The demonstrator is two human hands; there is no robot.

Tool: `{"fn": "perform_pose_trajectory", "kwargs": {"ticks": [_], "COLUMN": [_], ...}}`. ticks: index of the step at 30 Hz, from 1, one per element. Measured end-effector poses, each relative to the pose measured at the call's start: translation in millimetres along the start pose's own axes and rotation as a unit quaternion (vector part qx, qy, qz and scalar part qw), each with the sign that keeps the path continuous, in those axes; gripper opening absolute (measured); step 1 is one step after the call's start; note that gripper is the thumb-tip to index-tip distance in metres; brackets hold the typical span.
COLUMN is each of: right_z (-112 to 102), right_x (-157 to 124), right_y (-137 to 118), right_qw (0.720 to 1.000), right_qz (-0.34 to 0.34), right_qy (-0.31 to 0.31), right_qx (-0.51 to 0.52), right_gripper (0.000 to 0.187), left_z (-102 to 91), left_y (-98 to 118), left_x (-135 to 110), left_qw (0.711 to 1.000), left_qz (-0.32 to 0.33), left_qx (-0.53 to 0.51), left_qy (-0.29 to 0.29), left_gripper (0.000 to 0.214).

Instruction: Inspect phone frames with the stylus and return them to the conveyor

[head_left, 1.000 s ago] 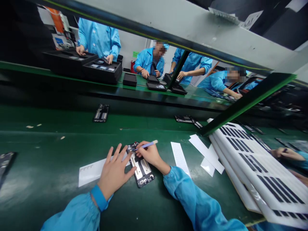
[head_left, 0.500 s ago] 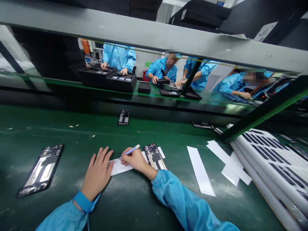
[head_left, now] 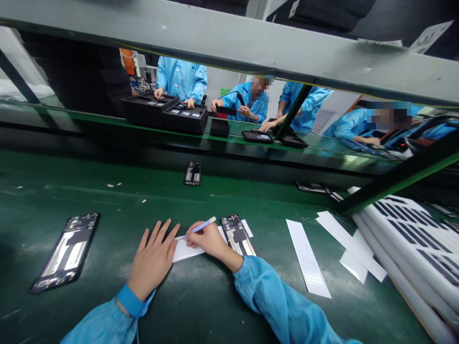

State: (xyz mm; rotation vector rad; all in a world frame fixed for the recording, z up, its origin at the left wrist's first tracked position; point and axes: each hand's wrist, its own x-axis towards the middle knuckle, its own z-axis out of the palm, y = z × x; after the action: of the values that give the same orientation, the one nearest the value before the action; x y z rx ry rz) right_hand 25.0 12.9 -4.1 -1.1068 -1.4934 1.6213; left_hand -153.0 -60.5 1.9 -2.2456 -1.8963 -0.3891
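My left hand [head_left: 152,258] lies flat on the green bench with its fingers spread, thumb at the left end of a white paper strip [head_left: 190,251]. Over that strip my right hand [head_left: 208,239] pinches a slim lavender pen-like tool [head_left: 199,226] with a pale upper end; its tip points toward the left hand and I cannot make out its contact. Right of the right hand, an opened phone body [head_left: 236,233] rests across the strip. Another opened phone [head_left: 68,251] lies at the left, and a smaller-looking one [head_left: 192,173] farther back.
A white sticker sheet [head_left: 309,260] and loose white papers [head_left: 346,239] lie to the right. Beside them are stacked white foam trays [head_left: 405,248] with dark slots. A slanted green post [head_left: 387,177] rises there. Co-workers in blue handle black trays [head_left: 184,117] behind the shelf.
The view has shifted slightly, so the bench things sit a little farther right. Both hands keep nearly the same pose. Across the bench, a co-worker's hands have moved apart.
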Motion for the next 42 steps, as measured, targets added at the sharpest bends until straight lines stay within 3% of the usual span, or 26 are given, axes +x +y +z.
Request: {"fn": "perform_pose_trajectory", "kwargs": {"ticks": [19, 26, 31, 34, 37, 39, 42], "right_z": [-0.9, 0.0, -0.6, -29.1, -85.0, -126.1, -170.8], "right_x": [1.8, 3.7, -3.7, -27.4, -61.0, -80.2, -91.6], "right_y": [1.3, 2.4, -13.8, -31.6, -42.6, -42.6, -34.3], "right_qw": [1.0, 0.999, 0.994, 0.993, 0.995, 0.998, 0.999], "right_qz": [-0.009, 0.012, 0.024, -0.01, -0.036, -0.027, -0.01], "right_qy": [-0.003, 0.0, -0.003, -0.01, -0.012, 0.001, 0.014], "right_qx": [-0.006, 0.047, 0.107, 0.12, 0.09, 0.061, 0.036], "right_gripper": [0.014, 0.016, 0.031, 0.036, 0.035, 0.034, 0.034], "left_z": [2.3, 2.0, -0.1, -0.4, 3.0, 6.2, 7.7], "left_y": [-0.1, -0.4, -0.5, -5.6, -4.6, 8.8, 50.4], "left_x": [-1.5, -0.7, 0.7, 0.8, 0.9, 1.3, 4.5], "left_qw": [1.0, 1.0, 1.0, 1.0, 0.996, 0.987, 0.967], "left_qz": [-0.002, -0.002, -0.005, 0.005, 0.036, 0.083, 0.169], "left_qx": [-0.005, 0.005, 0.006, -0.016, -0.069, -0.114, -0.165], "left_qy": [0.0, -0.006, -0.005, 0.003, 0.042, 0.078, 0.09], "left_gripper": [0.046, 0.046, 0.045, 0.045, 0.045, 0.041, 0.034]}}
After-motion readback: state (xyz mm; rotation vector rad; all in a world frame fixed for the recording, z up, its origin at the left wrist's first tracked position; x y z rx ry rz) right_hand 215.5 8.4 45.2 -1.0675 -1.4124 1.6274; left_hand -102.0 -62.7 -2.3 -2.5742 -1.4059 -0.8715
